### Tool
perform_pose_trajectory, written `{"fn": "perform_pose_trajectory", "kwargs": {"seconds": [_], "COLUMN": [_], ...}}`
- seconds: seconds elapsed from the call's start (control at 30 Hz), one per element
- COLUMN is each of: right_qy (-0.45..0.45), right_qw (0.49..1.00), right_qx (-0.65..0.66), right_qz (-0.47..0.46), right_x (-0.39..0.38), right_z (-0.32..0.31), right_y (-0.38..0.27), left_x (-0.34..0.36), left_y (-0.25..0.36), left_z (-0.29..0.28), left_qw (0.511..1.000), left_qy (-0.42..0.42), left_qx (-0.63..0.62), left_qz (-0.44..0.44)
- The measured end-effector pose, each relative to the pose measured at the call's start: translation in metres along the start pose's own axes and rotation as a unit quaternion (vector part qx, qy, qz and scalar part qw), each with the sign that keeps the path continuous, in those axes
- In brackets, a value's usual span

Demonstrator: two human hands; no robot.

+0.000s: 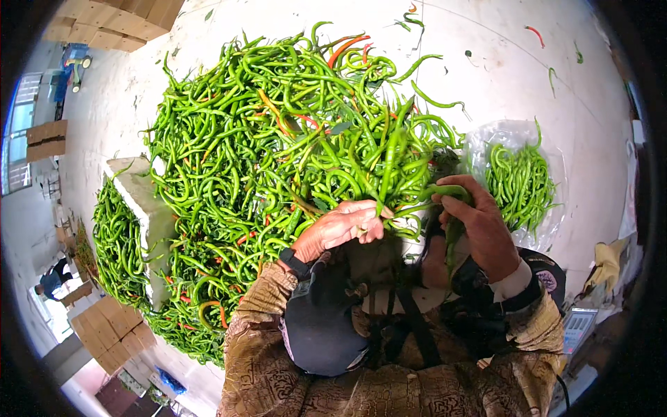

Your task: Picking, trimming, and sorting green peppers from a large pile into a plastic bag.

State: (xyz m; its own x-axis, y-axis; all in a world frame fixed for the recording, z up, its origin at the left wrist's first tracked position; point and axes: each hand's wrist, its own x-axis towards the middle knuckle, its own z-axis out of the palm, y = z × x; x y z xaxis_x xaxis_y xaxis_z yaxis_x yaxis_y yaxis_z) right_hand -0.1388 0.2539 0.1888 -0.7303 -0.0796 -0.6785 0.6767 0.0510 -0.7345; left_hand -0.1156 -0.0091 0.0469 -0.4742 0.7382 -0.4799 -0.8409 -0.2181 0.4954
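Note:
A large heap of long green chilli peppers (208, 132), with a few red ones among them, covers the pale floor in front of me. My left hand (351, 224) is at the heap's near edge, its fingers curled on green chillies that rise from it. My right hand (472, 222), to its right, grips green chillies (445, 191), some hanging below the fingers. Just beyond it lies a clear plastic bag (493, 132) holding straighter green chillies (517, 181).
A white foam box (156, 229) full of chillies stands at the left. Cardboard boxes (108, 333) are at lower left and upper left. A person (50, 281) bends in the far left background. A grey device (577, 326) sits at lower right. Stray chillies lie on the floor (486, 69).

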Motion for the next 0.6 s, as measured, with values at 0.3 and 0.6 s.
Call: {"fn": "perform_pose_trajectory", "kwargs": {"seconds": [0.3,0.6], "right_qy": [-0.062,-0.152], "right_qw": [0.997,0.986], "right_qx": [-0.011,-0.029], "right_qz": [-0.048,-0.064], "right_x": [0.005,0.005], "right_z": [0.005,0.011], "right_y": [0.017,0.009], "left_x": [-0.023,-0.032], "left_y": [0.013,0.045], "left_z": [-0.001,0.048], "left_qw": [0.982,0.992], "left_qy": [-0.033,-0.026], "left_qx": [-0.172,0.113], "left_qz": [0.063,-0.045]}}
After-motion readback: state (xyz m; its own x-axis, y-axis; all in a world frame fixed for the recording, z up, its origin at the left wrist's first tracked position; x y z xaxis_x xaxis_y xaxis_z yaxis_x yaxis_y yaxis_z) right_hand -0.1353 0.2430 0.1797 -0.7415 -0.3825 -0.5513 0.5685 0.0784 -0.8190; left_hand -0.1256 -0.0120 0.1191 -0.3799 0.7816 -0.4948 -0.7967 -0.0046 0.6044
